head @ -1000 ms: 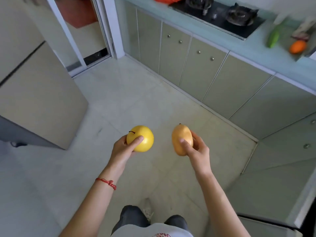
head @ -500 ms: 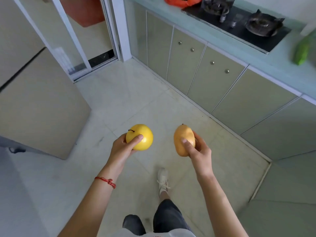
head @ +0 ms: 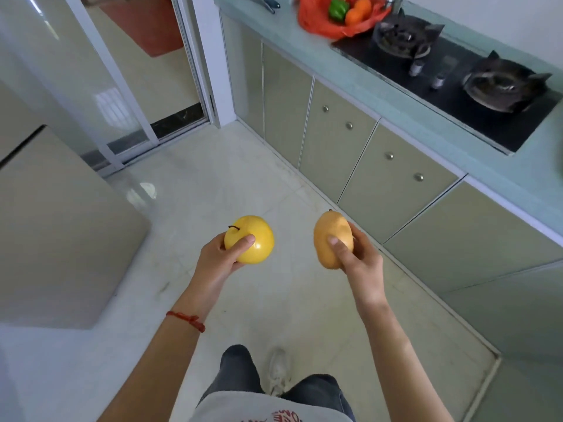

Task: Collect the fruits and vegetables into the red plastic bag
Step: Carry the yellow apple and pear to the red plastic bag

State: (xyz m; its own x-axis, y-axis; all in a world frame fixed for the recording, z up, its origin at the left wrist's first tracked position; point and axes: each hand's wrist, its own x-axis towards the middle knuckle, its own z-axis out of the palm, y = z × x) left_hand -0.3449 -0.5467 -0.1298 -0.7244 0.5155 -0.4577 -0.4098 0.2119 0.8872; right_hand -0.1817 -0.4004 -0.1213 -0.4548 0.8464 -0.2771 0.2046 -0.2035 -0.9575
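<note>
pale tiled floor (head: 213,184), teal countertop (head: 350,71), gas hob (head: 451,95)

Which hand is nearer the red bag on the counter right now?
Right. The right hand, holding the mango, is below the red bag; the left hand, holding the yellow apple, is farther left.

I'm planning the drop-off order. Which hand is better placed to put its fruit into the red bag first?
Probably the right hand: it holds the mango on the counter's side, nearer the red bag. The left hand, with the yellow apple, is farther away.
</note>
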